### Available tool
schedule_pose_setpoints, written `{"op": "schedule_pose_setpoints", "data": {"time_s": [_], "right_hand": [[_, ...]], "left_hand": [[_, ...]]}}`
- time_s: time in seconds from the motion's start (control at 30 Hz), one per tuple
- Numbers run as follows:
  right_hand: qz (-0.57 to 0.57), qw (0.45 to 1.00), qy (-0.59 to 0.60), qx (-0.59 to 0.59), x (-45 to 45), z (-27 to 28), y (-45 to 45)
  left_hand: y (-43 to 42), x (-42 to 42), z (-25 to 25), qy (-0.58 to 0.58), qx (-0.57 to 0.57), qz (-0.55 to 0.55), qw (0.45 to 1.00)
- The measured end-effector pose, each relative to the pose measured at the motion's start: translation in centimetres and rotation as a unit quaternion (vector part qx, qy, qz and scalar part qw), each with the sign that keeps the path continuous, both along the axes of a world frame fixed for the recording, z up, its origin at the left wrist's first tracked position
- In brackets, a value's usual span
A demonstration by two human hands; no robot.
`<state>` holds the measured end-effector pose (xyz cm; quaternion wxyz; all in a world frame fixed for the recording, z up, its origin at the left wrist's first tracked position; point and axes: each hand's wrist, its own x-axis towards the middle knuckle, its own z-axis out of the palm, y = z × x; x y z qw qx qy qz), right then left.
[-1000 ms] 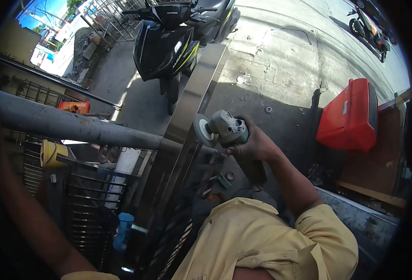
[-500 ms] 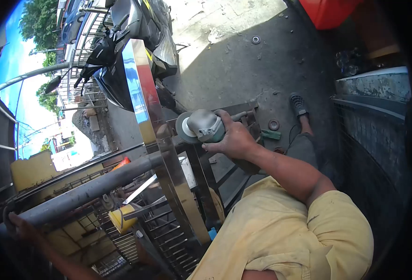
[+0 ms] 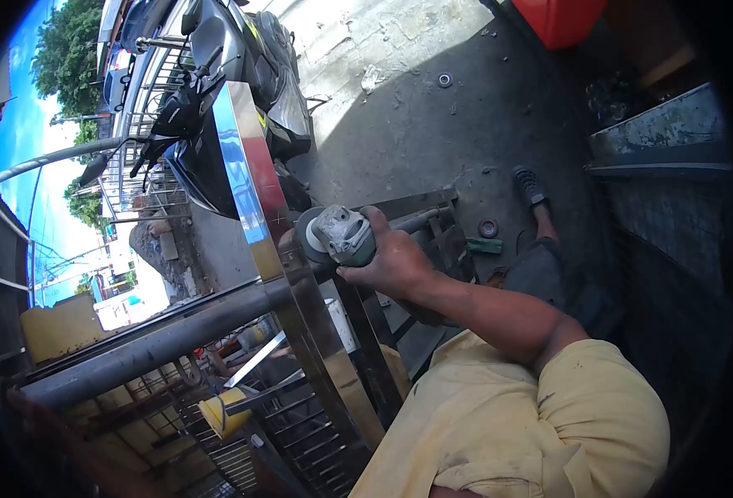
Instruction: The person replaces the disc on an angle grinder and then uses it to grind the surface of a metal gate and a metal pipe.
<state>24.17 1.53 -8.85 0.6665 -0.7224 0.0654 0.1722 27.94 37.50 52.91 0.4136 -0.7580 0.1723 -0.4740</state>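
My right hand (image 3: 395, 264) is wrapped round the body of an angle grinder (image 3: 345, 234). The grinder's disc (image 3: 308, 235) is at the side of a shiny square metal tube (image 3: 250, 195); whether they touch, I cannot tell. This tube slants across a thick grey pipe (image 3: 155, 340). At the far left, in shadow, my left hand (image 3: 30, 408) is closed at the pipe's end, its fingers only partly visible.
A motorcycle (image 3: 217, 108) stands beyond the tube. Under the pipe are a yellow bucket (image 3: 221, 415) and metal grilles (image 3: 300, 440). A round disc (image 3: 488, 227) and a green object (image 3: 484, 246) lie near my foot (image 3: 529, 184). A red container (image 3: 559, 21) is at top right.
My right hand and the grinder have shifted left and slightly down, the disc now nearer the square tube. The grinder's head has turned. The camera view has shifted a little.
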Motion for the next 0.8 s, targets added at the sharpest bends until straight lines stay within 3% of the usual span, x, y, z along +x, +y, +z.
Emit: {"op": "schedule_pose_setpoints", "data": {"time_s": [0.1,0.2,0.3,0.53,0.63,0.8], "right_hand": [[0.010,0.998,0.004,0.054,1.0,0.3,-0.8],[0.036,0.999,0.000,0.028,0.0,0.1,-1.0],[-0.006,0.999,0.010,0.030,0.8,-0.1,-0.2],[0.031,0.999,-0.010,0.037,0.5,-0.7,-0.8],[0.037,0.999,-0.007,0.021,2.6,0.2,-1.4],[0.055,0.998,-0.014,0.017,1.4,0.3,-1.8]], "left_hand": [[-2.4,-0.4,-3.9,-0.100,-0.033,0.001,0.994],[-5.3,-0.1,-6.9,-0.092,-0.138,-0.025,0.986],[-6.5,-0.1,-7.8,-0.088,-0.238,-0.048,0.966],[-5.7,-0.7,-6.6,-0.062,-0.235,-0.011,0.970],[-9.9,0.7,-9.8,-0.069,-0.226,-0.146,0.961],[-9.3,1.0,-9.6,-0.062,-0.200,-0.195,0.958]]}}
